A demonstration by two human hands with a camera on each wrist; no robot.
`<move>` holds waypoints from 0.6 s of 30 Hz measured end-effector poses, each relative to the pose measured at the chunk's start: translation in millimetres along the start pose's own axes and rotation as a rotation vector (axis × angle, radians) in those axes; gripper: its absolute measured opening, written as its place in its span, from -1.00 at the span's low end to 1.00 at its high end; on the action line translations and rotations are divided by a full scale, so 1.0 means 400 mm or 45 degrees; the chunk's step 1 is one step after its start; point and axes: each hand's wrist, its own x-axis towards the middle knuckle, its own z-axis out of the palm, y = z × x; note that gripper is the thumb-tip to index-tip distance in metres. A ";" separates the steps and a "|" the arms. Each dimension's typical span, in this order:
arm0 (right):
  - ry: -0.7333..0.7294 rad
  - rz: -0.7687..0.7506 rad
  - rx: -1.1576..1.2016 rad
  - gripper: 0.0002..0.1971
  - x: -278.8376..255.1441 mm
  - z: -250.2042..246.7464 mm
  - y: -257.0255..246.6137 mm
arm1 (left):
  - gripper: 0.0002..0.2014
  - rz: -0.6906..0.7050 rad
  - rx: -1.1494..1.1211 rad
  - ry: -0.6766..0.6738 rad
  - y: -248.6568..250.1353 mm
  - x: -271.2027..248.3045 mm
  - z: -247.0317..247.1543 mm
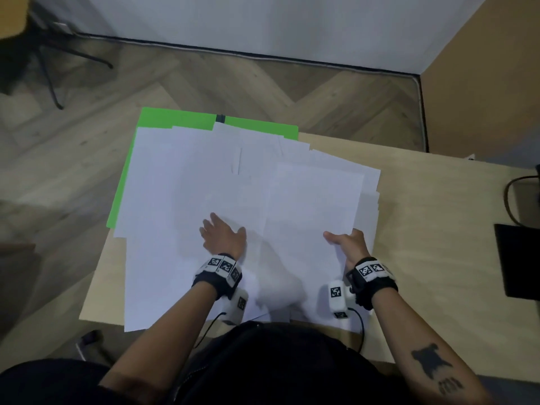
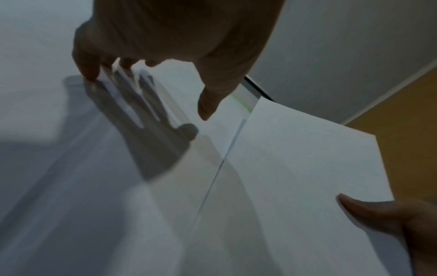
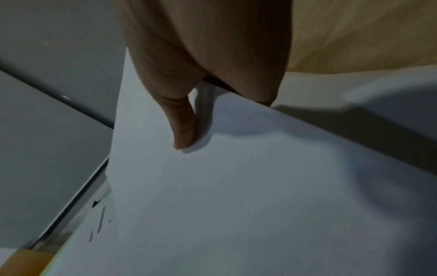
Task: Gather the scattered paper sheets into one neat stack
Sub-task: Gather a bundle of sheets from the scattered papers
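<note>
Overlapping white paper sheets [image 1: 181, 182] cover a bright green mat [image 1: 178, 118] on the light wooden table's [image 1: 432, 217] left part. Left hand [image 1: 223, 235] lies flat, fingers spread, on them; right hand [image 1: 347, 242] pinches one lifted sheet [image 1: 309, 200]. Herringbone wood floor [image 1: 233, 83] lies beyond.

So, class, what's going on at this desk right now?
A person is gathering loose white paper sheets spread over a wooden desk and a green mat. The right hand pinches the edge of one raised sheet, thumb on top. The left hand lies open, fingers reaching onto the spread sheets beside it. The sheets overlap at odd angles; no neat stack yet.
</note>
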 end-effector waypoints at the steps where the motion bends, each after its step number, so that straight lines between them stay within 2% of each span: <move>1: 0.013 -0.005 -0.027 -0.26 -0.003 -0.002 0.002 | -0.01 -0.037 0.034 -0.027 0.001 -0.003 0.001; 3: 0.026 -0.029 -0.059 -0.44 -0.015 -0.007 0.010 | 0.15 -0.013 0.086 -0.014 -0.001 -0.004 0.016; 5: 0.032 -0.024 -0.065 -0.56 -0.031 -0.013 0.019 | 0.21 0.014 0.168 0.051 -0.003 -0.007 0.029; 10: 0.027 -0.009 -0.080 -0.63 -0.040 -0.027 0.047 | 0.14 0.047 0.118 0.199 -0.004 -0.011 0.024; 13: 0.044 -0.021 -0.088 -0.59 -0.036 -0.032 0.056 | -0.06 0.088 0.159 0.284 -0.012 -0.020 0.002; 18: 0.058 -0.014 -0.097 -0.54 -0.031 -0.040 0.058 | -0.65 0.138 -0.031 0.265 -0.040 -0.016 -0.012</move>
